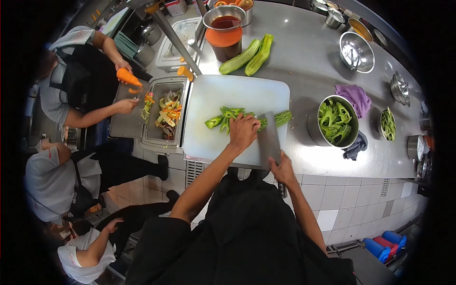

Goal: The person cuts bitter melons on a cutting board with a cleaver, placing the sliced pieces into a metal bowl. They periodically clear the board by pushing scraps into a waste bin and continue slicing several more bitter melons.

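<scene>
On the white cutting board (209,95), my left hand (244,130) presses down on a green, bumpy bitter melon with bent fingers. Cut bitter melon pieces (221,118) lie to the left of those fingers. A cleaver (269,140) is in my right hand (283,170), fingers wrapped round its dark handle. Its broad blade stands across the melon, just right of my left hand. Beyond the blade, the bitter melon's end (283,118) sticks out to the right. Two larger pale green bitter melon pieces (241,58) rest behind the board.
A steel pot (311,124) of cut bitter melon stands to the right, beside a purple cloth (354,99) and dark cloth (356,146). A scrap bin (153,128) adjoins the board's left. There a co-worker holds a carrot (127,77); other people stand nearby.
</scene>
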`<state>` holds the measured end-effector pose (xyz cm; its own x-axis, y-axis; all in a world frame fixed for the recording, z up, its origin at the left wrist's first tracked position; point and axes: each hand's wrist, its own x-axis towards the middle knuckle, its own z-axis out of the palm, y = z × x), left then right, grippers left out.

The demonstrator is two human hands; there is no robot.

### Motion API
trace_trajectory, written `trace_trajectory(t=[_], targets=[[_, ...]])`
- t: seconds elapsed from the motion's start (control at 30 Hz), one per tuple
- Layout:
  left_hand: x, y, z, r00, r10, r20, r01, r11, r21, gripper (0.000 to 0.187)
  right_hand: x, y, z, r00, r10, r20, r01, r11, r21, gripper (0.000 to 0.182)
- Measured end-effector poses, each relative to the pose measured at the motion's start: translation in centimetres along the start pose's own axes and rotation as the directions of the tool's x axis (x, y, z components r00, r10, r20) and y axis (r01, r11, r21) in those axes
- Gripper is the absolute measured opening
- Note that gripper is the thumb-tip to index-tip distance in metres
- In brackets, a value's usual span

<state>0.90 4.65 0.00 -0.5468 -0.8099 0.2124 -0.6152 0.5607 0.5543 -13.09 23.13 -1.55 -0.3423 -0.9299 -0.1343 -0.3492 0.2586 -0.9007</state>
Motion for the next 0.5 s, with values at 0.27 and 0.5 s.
trace_trajectory(t=[0.27, 0.5], targets=[[0.7, -1.6, -0.5, 0.999, -0.016, -0.041, 0.023, 0.986, 0.165, 0.005, -5.1, -4.4, -4.0, 0.954, 0.297, 0.033, -0.298, 0.95, 0.096, 0.031], [-0.1, 1.1, 1.2, 0.998, 0.066, -0.016, -0.064, 0.993, 0.099, 0.009, 1.9, -3.1, -6.2, 0.942, 0.336, 0.012, -0.334, 0.931, 0.149, 0.027]])
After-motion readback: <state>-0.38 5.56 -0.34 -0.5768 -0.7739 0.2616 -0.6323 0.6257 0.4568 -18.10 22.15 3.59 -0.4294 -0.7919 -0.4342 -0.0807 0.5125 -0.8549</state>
